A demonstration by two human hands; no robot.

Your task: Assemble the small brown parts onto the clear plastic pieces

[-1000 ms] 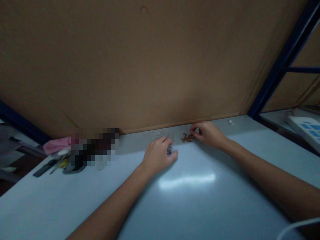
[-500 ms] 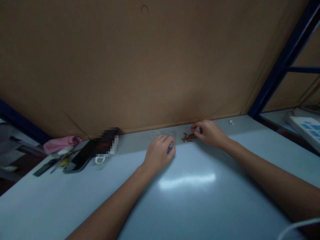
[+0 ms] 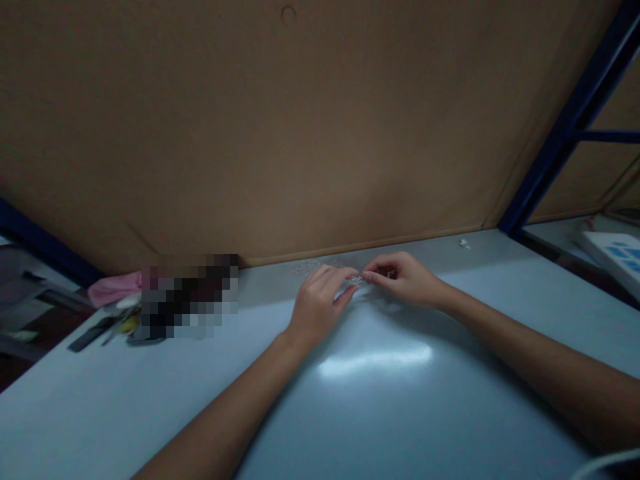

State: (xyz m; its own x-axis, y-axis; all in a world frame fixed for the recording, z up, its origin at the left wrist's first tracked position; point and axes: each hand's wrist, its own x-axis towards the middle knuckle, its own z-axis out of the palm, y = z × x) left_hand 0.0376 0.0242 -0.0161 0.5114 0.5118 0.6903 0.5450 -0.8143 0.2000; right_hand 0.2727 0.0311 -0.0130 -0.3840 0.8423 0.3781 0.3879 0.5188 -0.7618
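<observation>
My left hand (image 3: 320, 297) pinches a small clear, shiny piece (image 3: 356, 280) between thumb and fingertips, above the table. Close against it is my right hand (image 3: 405, 279), thumb and index finger pressed together at the piece's right end. What the right fingertips hold, if anything, is too small to make out. Several tiny clear pieces (image 3: 303, 267) lie scattered behind my left hand, near the brown board. The small brown pieces seen earlier are hidden by my right hand.
At the left of the table (image 3: 400, 420) lie a pink cloth (image 3: 115, 289), a dark flat item (image 3: 93, 335) and blurred-out things. A small white scrap (image 3: 465, 244) sits at the back right. A brown board (image 3: 300, 133) rises behind, beside a blue frame (image 3: 550, 127).
My right hand has moved left from the brown pieces to my left fingertips and now covers those pieces. The left fingers have turned slightly, so the clear piece shows toward the right.
</observation>
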